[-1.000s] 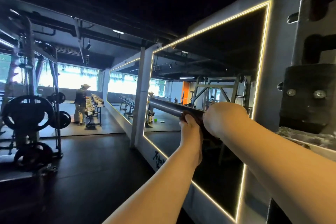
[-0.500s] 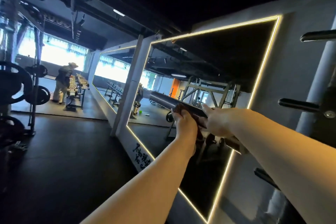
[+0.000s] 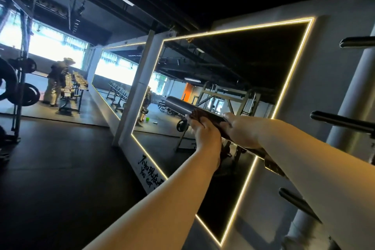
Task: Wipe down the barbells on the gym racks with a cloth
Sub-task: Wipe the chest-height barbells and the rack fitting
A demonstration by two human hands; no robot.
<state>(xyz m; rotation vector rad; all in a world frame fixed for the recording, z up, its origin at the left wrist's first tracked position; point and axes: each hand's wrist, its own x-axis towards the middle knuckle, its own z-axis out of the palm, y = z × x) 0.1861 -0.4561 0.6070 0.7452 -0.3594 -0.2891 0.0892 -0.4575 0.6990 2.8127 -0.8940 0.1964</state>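
Barbell (image 3: 178,105) end-on before the lit mirror (image 3: 243,57). The cloth (image 3: 197,117) is gripped round its sleeve by the left hand (image 3: 205,134), shifted slightly toward the free end over the last second. The right hand (image 3: 241,130), just behind, is closed on the bar. The tip is judged still unwiped.

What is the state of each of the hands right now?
Left hand: closed, holding the cloth on the barbell.
Right hand: closed around the barbell.
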